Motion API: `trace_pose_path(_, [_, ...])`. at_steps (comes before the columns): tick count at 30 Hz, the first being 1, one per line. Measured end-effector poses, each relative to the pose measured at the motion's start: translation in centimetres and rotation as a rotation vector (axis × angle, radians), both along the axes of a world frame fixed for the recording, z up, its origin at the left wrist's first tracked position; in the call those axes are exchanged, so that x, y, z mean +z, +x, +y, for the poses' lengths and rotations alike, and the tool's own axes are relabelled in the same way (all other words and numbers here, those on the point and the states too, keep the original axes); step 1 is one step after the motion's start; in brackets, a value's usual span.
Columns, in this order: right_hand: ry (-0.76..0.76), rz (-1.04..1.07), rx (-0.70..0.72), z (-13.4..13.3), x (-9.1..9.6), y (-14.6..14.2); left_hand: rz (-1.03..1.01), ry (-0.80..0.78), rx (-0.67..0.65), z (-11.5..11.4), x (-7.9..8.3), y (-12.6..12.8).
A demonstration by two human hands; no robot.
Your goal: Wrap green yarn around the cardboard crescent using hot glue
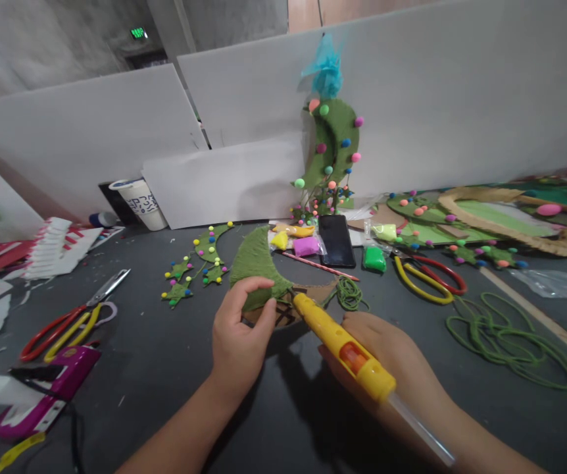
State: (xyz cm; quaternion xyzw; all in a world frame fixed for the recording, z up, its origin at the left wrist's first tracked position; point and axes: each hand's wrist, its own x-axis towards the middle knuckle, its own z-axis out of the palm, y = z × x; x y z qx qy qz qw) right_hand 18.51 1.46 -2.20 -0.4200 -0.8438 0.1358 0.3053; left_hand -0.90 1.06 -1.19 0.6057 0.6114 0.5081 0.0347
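Observation:
My left hand (pixel 241 332) pinches a crescent moon shape (pixel 254 263) near its middle, thumb and forefinger at its lower part. Green yarn covers the crescent's left part, while bare brown cardboard (pixel 316 291) shows toward the right tip. In my right hand (pixel 387 355) is a yellow hot glue gun (pixel 343 339), its nozzle at the cardboard beside the yarn's edge. A clear glue stick (pixel 424 431) juts from its rear end. Whether the nozzle touches the cardboard I cannot tell. By the crescent's right tip lies a small bundle of green yarn (pixel 350 293).
Red-and-yellow scissors lie at left (pixel 73 324) and right (pixel 434 280). Loose green yarn (pixel 505 339) is coiled at right. Behind the crescent are a phone (pixel 337 241) and colored clay packets (pixel 307 246). A decorated green moon (pixel 337 141) stands against the white board (pixel 244 99).

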Motion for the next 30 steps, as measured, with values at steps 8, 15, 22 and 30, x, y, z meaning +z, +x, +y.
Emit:
trace_pose_path(8, [0.010,0.010,0.007,-0.1,0.2,0.0,-0.036,-0.030,-0.012,0.0,0.0,0.1])
trace_pose_path(15, [-0.016,-0.020,-0.001,-0.1,-0.3,0.2,-0.006,-0.006,-0.009,0.0,0.0,0.0])
trace_pose_path(22, [-0.079,-0.023,-0.018,-0.2,0.0,0.0,0.097,0.065,-0.015,0.1,-0.3,-0.1])
trace_pose_path(30, [-0.369,0.077,-0.001,-0.2,1.3,0.5,0.347,0.248,-0.155,0.0,-0.9,-0.9])
